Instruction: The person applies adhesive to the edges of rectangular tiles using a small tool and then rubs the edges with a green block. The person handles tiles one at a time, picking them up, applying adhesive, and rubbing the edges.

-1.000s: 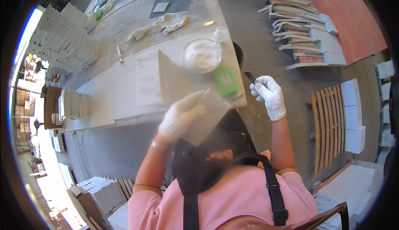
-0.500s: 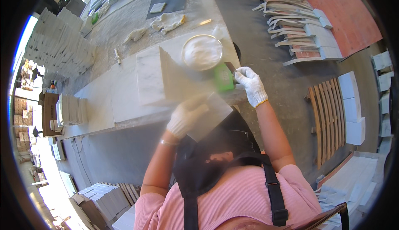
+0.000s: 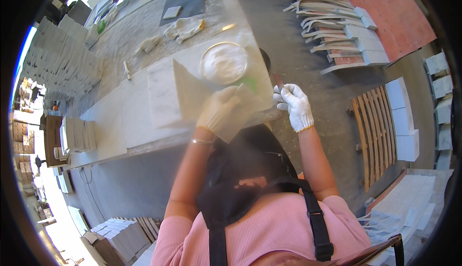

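Observation:
My left hand (image 3: 217,109), in a white knit glove, is closed on a pale, square-cornered stone tile (image 3: 242,113) over the table's front edge. My right hand (image 3: 294,106), also gloved, pinches a small, flat, dark reddish-brown piece (image 3: 278,80) just off the table's right end. Haze blurs the middle of the picture, and the piece's kind is unclear. Beyond the tile stands a round bowl of white material (image 3: 224,63). A bright green patch (image 3: 249,83) lies beside the bowl, partly hidden by the tile. Left of my left hand is a stack of white marbled tiles (image 3: 163,93).
On the dusty table lie crumpled gloves (image 3: 184,29), a dark sheet (image 3: 184,4) and a small marker-like stick (image 3: 127,70). Tall tile stacks (image 3: 62,61) stand at the left. To the right are a wooden pallet (image 3: 373,136) and a rack of pale strips (image 3: 337,35).
My left hand has lifted the tile farther over the table, toward the bowl, and it now covers part of the green patch. My right hand has shifted slightly away from the green patch.

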`<state>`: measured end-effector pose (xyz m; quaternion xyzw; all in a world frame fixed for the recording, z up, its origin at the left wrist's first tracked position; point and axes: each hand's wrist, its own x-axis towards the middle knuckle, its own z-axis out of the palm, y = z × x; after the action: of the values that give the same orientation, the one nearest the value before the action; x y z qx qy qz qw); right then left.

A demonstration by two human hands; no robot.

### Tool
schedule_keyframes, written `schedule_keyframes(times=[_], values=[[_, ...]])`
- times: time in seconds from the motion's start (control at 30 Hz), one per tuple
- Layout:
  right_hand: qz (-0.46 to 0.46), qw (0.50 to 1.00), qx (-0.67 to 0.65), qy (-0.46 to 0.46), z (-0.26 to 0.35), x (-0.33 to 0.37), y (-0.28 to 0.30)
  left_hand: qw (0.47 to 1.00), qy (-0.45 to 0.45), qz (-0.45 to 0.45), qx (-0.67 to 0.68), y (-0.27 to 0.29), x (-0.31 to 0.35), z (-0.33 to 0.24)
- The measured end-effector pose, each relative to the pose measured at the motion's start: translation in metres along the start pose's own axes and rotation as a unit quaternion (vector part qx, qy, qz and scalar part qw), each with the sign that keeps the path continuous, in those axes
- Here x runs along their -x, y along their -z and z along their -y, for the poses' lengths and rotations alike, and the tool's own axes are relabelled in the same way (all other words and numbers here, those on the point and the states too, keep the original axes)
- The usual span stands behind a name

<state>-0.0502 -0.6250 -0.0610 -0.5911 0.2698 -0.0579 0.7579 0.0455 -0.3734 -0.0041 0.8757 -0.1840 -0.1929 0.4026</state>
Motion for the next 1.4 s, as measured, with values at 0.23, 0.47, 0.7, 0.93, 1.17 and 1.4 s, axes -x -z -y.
schedule_keyframes(times=[0.23,0.47,0.7,0.93,1.17,1.4], values=[[0.033,0.995,-0.084,-0.040,-0.017,0.011,0.006,0.998,-0.048,0.038,0.017,-0.025,-0.009,0.008],[0.012,0.990,-0.136,-0.043,-0.018,0.012,0.017,0.995,-0.093,0.036,-0.023,-0.020,-0.021,-0.016],[-0.036,0.991,-0.125,-0.034,-0.011,0.014,0.030,0.984,-0.141,0.079,-0.075,-0.022,-0.065,-0.041],[-0.047,0.999,0.003,0.019,-0.001,0.020,0.041,0.942,-0.227,0.034,-0.246,-0.052,-0.072,-0.041],[0.021,0.978,0.185,0.092,0.025,0.014,0.036,0.946,-0.275,-0.019,-0.168,-0.044,-0.033,-0.038],[0.041,0.950,0.280,0.132,0.028,0.003,0.032,0.942,-0.276,-0.033,-0.186,-0.049,-0.031,-0.022]])
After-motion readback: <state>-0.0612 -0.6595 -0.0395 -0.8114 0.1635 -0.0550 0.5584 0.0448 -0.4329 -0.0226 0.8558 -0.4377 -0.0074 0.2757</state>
